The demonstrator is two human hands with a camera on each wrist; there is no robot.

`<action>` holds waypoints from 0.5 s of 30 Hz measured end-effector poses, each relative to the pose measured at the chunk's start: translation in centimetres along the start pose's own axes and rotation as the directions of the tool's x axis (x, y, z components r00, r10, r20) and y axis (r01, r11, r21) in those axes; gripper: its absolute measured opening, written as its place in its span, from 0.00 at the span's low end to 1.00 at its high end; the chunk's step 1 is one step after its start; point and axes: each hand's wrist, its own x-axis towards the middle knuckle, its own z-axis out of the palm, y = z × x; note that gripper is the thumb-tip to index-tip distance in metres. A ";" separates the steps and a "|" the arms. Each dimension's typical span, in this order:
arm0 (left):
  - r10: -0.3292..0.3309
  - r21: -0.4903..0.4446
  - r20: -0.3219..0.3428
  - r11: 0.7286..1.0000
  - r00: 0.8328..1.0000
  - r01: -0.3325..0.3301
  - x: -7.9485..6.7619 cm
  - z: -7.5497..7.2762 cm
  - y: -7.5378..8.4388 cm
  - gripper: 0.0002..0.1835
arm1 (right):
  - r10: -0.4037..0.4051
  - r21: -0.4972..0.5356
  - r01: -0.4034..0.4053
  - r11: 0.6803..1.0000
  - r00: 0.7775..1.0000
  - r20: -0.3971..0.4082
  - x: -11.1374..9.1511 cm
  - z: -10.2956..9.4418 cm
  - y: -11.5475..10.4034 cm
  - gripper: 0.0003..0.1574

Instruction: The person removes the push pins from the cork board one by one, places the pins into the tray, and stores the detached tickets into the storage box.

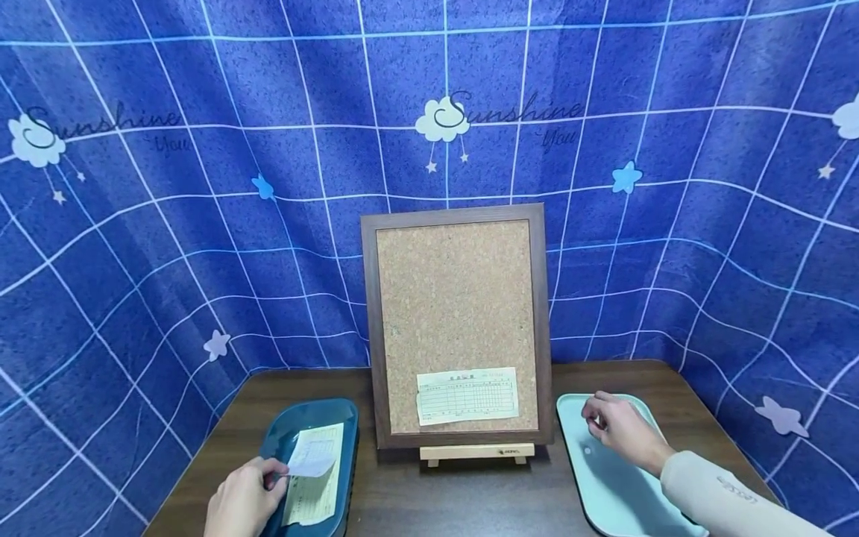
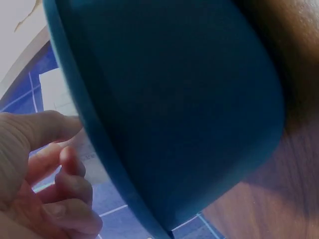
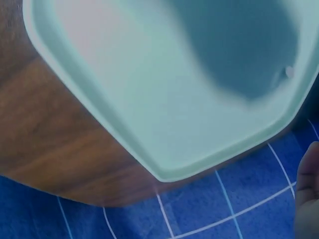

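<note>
A blue grid-patterned curtain (image 1: 403,89) hangs behind a brown wooden surface (image 1: 403,503); at its middle a framed cork board (image 1: 459,298) stands on a low pale wooden stand (image 1: 477,452), with a printed form (image 1: 467,399) low on the cork; a pale green tray (image 1: 620,492) lies to the right, a dark blue tray (image 1: 350,455) to the left; inside the blue one lies a yellowish slip (image 1: 321,500).

The left hand (image 1: 241,496) pinches the edge of a white slip (image 1: 315,453) between thumb and forefinger, over the blue tray and partly covering the yellowish one; the right hand (image 1: 624,426) is bent over the green tray, its fingers curled, though whether they pinch anything I cannot tell; below it lies a tiny whitish piece (image 1: 587,450), perhaps a pin.

The white slip would best be lifted by its edge with a light pinch, clear of the paper beneath and the rim, so that neither drags nor creases; the tiny piece would call for fingertips rather than the palm.

The head view alone shows the yellowish slip; the left wrist view adds the hand's other fingers, curled inward; the right wrist view shows the tiny piece in shadow near the tray's edge.
</note>
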 end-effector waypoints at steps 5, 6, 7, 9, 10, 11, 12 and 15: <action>-0.014 -0.002 0.127 1.000 0.992 0.014 -0.4 0.0 0.0 0.06 | -0.013 0.001 0.013 1.000 0.999 0.031 -1.1 0.4 0.6 0.21; -0.021 -0.003 0.159 1.000 0.987 0.022 -0.4 0.0 0.0 0.07 | -0.005 0.004 0.005 1.000 0.999 0.054 -1.3 0.4 0.7 0.21; -0.024 -0.003 0.180 1.000 0.983 0.025 -0.5 0.0 -0.1 0.07 | -0.002 0.005 0.001 1.000 0.997 0.075 -1.5 0.4 0.8 0.20; -0.032 -0.006 0.211 0.999 0.977 0.034 -0.6 -0.1 -0.2 0.07 | 0.009 0.001 -0.009 1.000 0.994 0.111 -1.9 0.4 1.0 0.19; -0.035 -0.009 0.218 0.999 0.975 0.038 -0.6 -0.1 -0.2 0.08 | 0.022 0.002 -0.022 1.000 0.991 0.130 -2.1 0.4 1.1 0.19; -0.034 -0.012 0.216 0.999 0.976 0.037 -0.6 -0.1 -0.2 0.08 | 0.037 0.001 -0.037 0.999 0.988 0.147 -2.3 0.5 1.3 0.20; -0.028 -0.015 0.213 0.999 0.977 0.032 -0.6 -0.1 -0.3 0.08 | 0.053 -0.002 -0.053 0.999 0.985 0.162 -2.5 0.5 1.4 0.20; -0.016 -0.018 0.217 1.000 0.976 0.021 -0.5 0.1 -0.2 0.09 | 0.078 -0.002 -0.079 0.997 0.981 0.176 -2.9 0.7 1.6 0.20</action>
